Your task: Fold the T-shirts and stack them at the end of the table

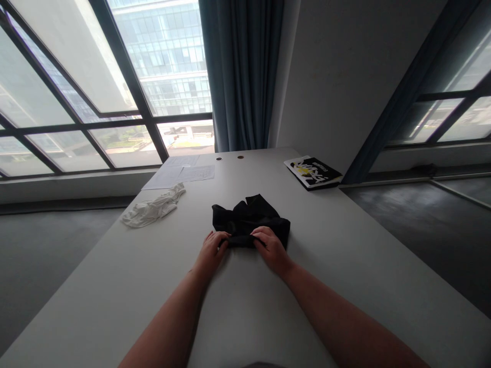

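A black cloth garment (249, 217) lies bunched on the white table (245, 306), its near edge rolled or folded into a thick band. Around the left end of that band are the fingers of my left hand (215, 248), thumb below and fingers on top. My right hand (270, 248) grips the band farther right in the same way, partly covering the cloth. Between the two hands a short stretch of the band shows. Which kind of garment it is cannot be made out.
A crumpled white cloth (155, 207) lies to the left, near printed paper sheets (187, 171). At the back right is a black and white printed packet or folder (314, 173). Two round holes (240, 157) sit near the far edge, before a blue curtain (243, 76) and windows.
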A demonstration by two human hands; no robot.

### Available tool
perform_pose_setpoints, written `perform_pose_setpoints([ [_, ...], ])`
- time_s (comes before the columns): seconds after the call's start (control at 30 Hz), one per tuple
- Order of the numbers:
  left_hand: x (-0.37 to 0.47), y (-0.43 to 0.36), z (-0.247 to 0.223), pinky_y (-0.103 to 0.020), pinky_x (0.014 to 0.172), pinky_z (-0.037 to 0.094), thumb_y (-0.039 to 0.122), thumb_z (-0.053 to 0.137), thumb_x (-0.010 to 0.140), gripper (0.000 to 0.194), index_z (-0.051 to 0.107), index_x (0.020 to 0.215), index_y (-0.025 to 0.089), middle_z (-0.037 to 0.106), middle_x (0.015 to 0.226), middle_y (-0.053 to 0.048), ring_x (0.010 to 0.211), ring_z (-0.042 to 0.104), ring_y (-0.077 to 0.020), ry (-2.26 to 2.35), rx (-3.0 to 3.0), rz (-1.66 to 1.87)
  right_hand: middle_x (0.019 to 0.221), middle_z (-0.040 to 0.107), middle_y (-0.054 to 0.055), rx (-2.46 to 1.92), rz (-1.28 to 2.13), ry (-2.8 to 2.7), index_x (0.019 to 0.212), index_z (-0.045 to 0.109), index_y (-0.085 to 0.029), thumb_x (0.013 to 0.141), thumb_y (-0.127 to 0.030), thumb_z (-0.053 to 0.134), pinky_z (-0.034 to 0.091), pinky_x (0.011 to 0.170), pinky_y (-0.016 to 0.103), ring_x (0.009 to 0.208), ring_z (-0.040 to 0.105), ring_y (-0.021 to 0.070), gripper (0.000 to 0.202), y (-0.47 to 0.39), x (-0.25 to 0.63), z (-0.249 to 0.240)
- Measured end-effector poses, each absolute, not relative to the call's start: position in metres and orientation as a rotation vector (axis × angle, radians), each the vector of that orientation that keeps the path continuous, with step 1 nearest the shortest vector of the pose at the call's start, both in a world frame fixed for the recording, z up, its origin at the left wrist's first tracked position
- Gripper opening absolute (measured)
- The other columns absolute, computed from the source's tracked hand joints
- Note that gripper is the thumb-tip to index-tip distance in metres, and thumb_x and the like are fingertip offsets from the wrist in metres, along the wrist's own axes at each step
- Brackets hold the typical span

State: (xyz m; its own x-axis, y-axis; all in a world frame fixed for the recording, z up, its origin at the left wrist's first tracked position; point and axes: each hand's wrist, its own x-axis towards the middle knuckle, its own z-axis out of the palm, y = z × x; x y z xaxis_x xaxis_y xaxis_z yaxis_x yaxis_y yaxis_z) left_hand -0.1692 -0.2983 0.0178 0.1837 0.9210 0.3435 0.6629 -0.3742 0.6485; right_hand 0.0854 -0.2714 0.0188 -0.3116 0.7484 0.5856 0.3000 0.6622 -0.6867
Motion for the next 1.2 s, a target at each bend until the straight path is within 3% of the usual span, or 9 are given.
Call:
perform_pose_setpoints([
  [0.13,-0.165,-0.304,0.016,-0.036,0.091,0.052,0.037,0.044,0.101,0.021,0.060,0.107,0.025,0.071,0.097,-0.004,0.095,0.067,-0.0211,1.590,1.912,1.054,0.095,0.070,0.007,-0.854,0.708,-1.877,0.099,0.069,-0.022,0.104,-0.040,0.048,0.053,0.089,0.037,0.092,0.065,0.0230,0.028,-0.278,0.081,0.019],
  [0.27,-0.159,-0.307,0.013,-0.029,0.070,0.048,0.046,0.046,0.100,0.025,0.058,0.101,0.024,0.063,0.079,0.001,0.073,0.062,-0.0177,1.589,1.863,0.980,0.082,0.067,0.003,-1.038,0.945,-1.736,0.091,0.065,-0.023,0.104,-0.051,0.044,0.052,0.074,0.032,0.079,0.063,0.0219,0.038,-0.270,0.081,0.010],
  [0.43,-0.160,-0.307,0.023,-0.033,0.075,0.050,0.045,0.081,0.076,0.047,0.063,0.114,0.024,0.072,0.097,-0.005,0.087,0.069,-0.0255,1.474,2.151,0.674,0.083,0.066,0.003,-1.085,1.003,-1.637,0.089,0.063,-0.023,0.102,-0.058,0.043,0.049,0.074,0.032,0.080,0.061,0.0225,0.043,-0.253,0.090,0.007],
  [0.57,-0.165,-0.304,0.031,-0.032,0.081,0.050,0.034,0.072,0.086,0.024,0.067,0.107,0.024,0.073,0.104,-0.006,0.095,0.069,-0.0248,1.443,2.208,0.682,0.073,0.060,0.002,-1.199,0.827,-1.673,0.079,0.056,-0.024,0.102,-0.059,0.040,0.043,0.067,0.031,0.072,0.058,0.0220,0.044,-0.250,0.094,0.014],
  [0.7,-0.166,-0.307,0.033,-0.029,0.071,0.047,0.031,0.068,0.088,0.008,0.067,0.090,0.023,0.071,0.090,-0.004,0.083,0.068,-0.0217,1.382,2.273,0.621,0.071,0.060,0.003,-1.210,0.676,-1.796,0.079,0.053,-0.025,0.103,-0.054,0.039,0.040,0.067,0.031,0.069,0.060,0.0223,0.040,-0.253,0.093,0.021],
  [0.87,-0.164,-0.311,0.035,-0.029,0.062,0.041,0.035,0.063,0.091,0.015,0.064,0.083,0.022,0.068,0.080,-0.004,0.072,0.065,-0.0204,1.389,2.344,0.541,0.068,0.059,0.003,-1.229,0.571,-1.858,0.079,0.051,-0.025,0.105,-0.052,0.035,0.038,0.064,0.032,0.065,0.060,0.0226,0.040,-0.255,0.097,0.024],
  [1.0,-0.165,-0.311,0.038,-0.028,0.063,0.040,0.033,0.059,0.093,0.016,0.063,0.082,0.021,0.068,0.080,-0.004,0.071,0.064,-0.0191,1.386,2.374,0.524,0.069,0.062,0.004,-1.210,0.556,-1.962,0.087,0.057,-0.023,0.104,-0.060,0.032,0.039,0.064,0.031,0.066,0.063,0.0230,0.047,-0.257,0.103,0.023],
  [1.1,-0.166,-0.312,0.041,-0.028,0.064,0.038,0.029,0.059,0.092,0.013,0.065,0.084,0.021,0.069,0.080,-0.004,0.071,0.064,-0.0192,1.410,2.376,0.496,0.069,0.062,0.003,-1.169,0.515,-2.148,0.095,0.059,-0.022,0.095,-0.073,0.045,0.038,0.064,0.030,0.066,0.063,0.0234,0.053,-0.261,0.103,0.028],
  [1.2,-0.165,-0.315,0.047,-0.028,0.064,0.037,0.031,0.056,0.095,0.017,0.068,0.088,0.021,0.071,0.079,-0.004,0.072,0.065,-0.0200,1.431,2.350,0.455,0.067,0.061,0.001,-1.223,0.475,-2.279,0.088,0.057,-0.023,0.084,-0.074,0.063,0.034,0.061,0.028,0.063,0.061,0.0220,0.051,-0.265,0.098,0.035],
])
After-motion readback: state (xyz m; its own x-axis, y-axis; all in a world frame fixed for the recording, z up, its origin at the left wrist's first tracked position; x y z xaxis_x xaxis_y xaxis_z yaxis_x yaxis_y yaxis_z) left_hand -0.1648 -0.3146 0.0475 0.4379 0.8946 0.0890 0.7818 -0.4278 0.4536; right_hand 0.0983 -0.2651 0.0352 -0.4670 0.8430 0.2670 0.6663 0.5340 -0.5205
